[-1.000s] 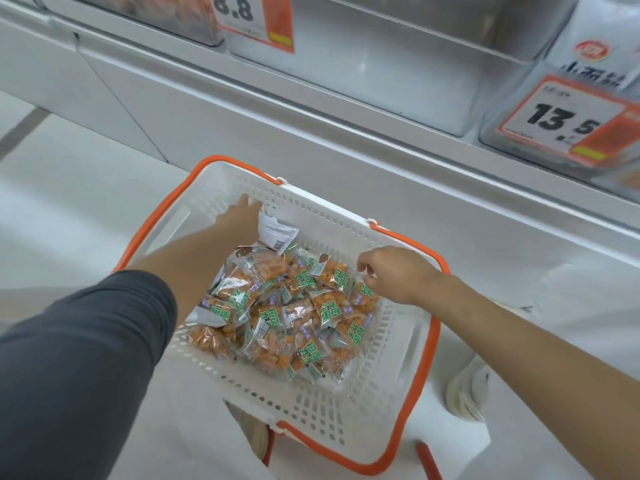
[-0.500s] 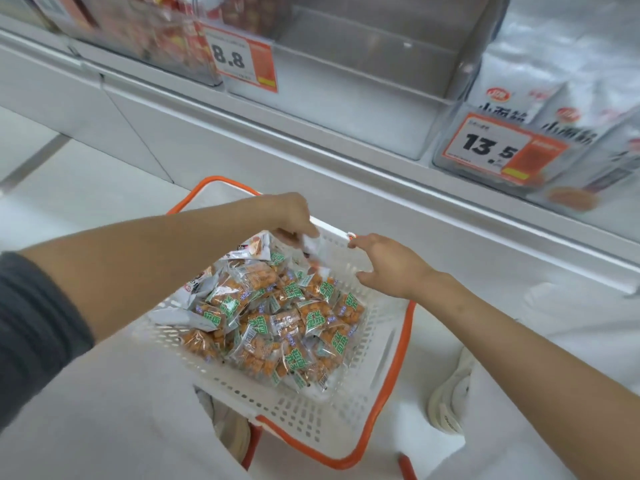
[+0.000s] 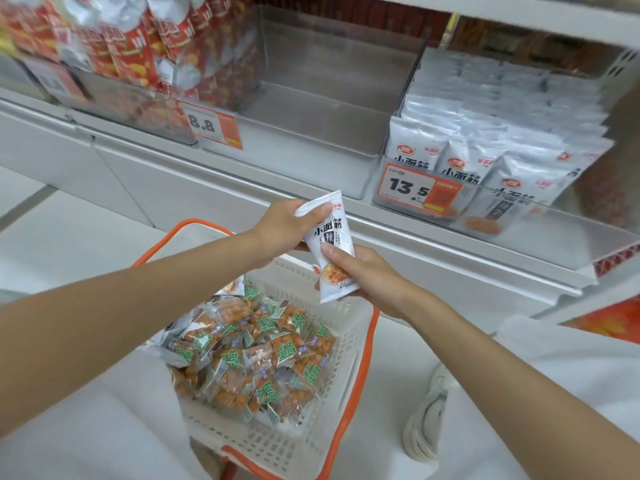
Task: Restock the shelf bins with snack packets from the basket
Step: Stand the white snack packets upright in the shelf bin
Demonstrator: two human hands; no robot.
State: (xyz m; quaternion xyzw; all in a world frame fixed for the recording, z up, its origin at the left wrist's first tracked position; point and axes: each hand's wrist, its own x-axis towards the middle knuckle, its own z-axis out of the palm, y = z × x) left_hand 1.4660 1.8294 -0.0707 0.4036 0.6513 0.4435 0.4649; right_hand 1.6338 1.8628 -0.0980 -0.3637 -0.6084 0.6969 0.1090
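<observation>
A white snack packet (image 3: 330, 237) with black characters is held upright above the basket's far rim. My left hand (image 3: 284, 230) grips its top end and my right hand (image 3: 367, 275) grips its lower end. Below, the white basket (image 3: 349, 341) with orange handles holds several small orange packets with green labels (image 3: 256, 351). On the shelf, a clear bin (image 3: 311, 109) in the middle has nothing in it. The bin to its right (image 3: 568, 233) holds matching white packets (image 3: 485, 140) behind a 13.5 price tag.
A bin of red packets (image 3: 131, 50) stands at the left behind an 8.8 price tag (image 3: 214, 128). The white shelf ledge (image 3: 450, 244) runs across just beyond my hands. A white shoe (image 3: 426, 424) is on the floor right of the basket.
My left hand lifted a white packet out of the basket's far side and my right hand has taken hold of its lower end. The view tilted up toward the shelf.
</observation>
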